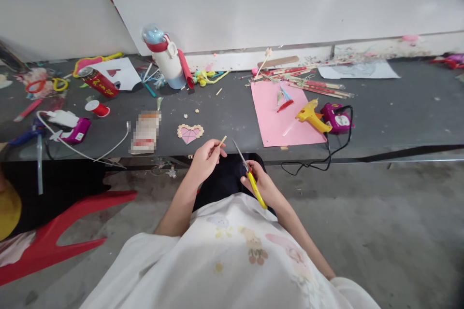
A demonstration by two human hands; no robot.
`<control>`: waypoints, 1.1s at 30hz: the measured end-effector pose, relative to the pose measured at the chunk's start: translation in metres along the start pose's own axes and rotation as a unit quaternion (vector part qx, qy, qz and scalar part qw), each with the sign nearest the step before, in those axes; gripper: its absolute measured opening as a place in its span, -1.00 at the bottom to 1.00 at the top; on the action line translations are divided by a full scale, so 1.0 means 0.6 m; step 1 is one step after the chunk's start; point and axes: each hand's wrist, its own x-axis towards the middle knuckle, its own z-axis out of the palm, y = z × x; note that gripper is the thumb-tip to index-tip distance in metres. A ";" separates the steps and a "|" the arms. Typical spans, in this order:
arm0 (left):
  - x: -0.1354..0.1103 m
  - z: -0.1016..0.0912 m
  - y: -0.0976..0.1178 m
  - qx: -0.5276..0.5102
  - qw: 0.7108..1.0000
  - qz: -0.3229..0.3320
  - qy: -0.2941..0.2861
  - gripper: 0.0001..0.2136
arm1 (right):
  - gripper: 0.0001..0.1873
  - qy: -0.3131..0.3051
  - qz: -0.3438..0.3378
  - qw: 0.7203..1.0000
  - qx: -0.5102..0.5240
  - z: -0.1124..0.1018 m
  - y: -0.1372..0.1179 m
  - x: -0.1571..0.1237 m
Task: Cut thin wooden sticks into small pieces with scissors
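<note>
Between the fingertips of my left hand is a short, thin wooden stick. My right hand grips a pair of scissors with yellow handles, blades pointing up and toward the left hand. The blades look closed or nearly so, and they are apart from the stick. Both hands are just off the table's front edge, above my lap. Beyond the left hand, a pink heart-shaped piece lies flat, its upper rim lined with small pale flower-like bits. Two loose pale bits lie behind it.
Pink paper bears a yellow glue gun, its black cord hanging over the edge. A white bottle, a red can, a thread spool and a charging cable are left. A person sits at far left.
</note>
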 end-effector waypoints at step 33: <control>-0.008 0.003 0.034 0.154 0.985 0.079 -0.030 -0.69 | -0.49 0.025 0.033 0.986 -0.164 -0.024 -0.088 -0.011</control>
